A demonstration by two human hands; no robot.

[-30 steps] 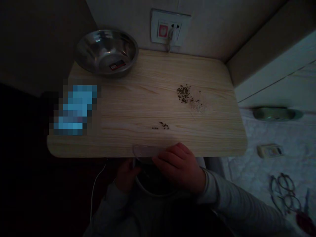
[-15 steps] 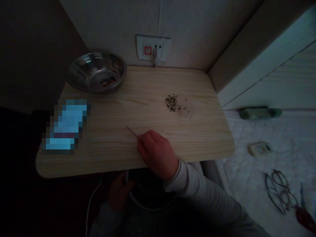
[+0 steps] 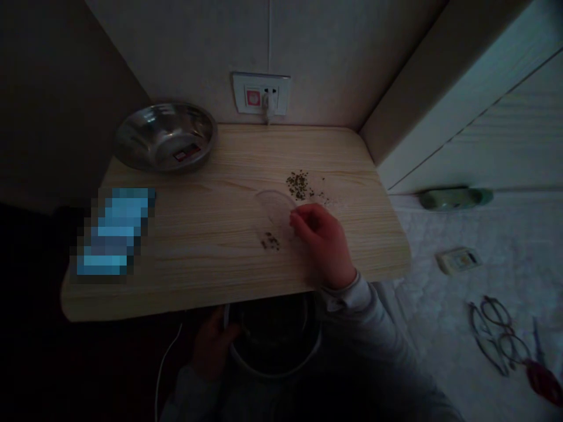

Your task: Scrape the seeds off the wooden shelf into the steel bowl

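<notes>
My right hand (image 3: pixel 323 240) rests on the wooden table (image 3: pixel 211 258) with its fingers pinched on a thin clear plastic piece (image 3: pixel 275 205) that lies flat in front of it. A small cluster of dark seeds (image 3: pixel 270 241) sits just left of the hand. A bigger heap of seeds (image 3: pixel 299 184) lies beyond the clear piece. Below the table's front edge, my left hand (image 3: pixel 215 343) grips the rim of a dark round bowl (image 3: pixel 272 337) held in my lap.
A steel bowl (image 3: pixel 165 136) stands at the table's back left, below a wall socket (image 3: pixel 261 94) with a plug in it. A blurred blue object (image 3: pixel 114 231) lies at the left. On the bed to the right are glasses (image 3: pixel 497 337), a small case (image 3: pixel 457 259) and a green dish (image 3: pixel 455 198).
My right hand rose from the table's front edge and moved forward and right across the top with the clear piece. The small seed cluster is uncovered again. The left hand stayed on the bowl.
</notes>
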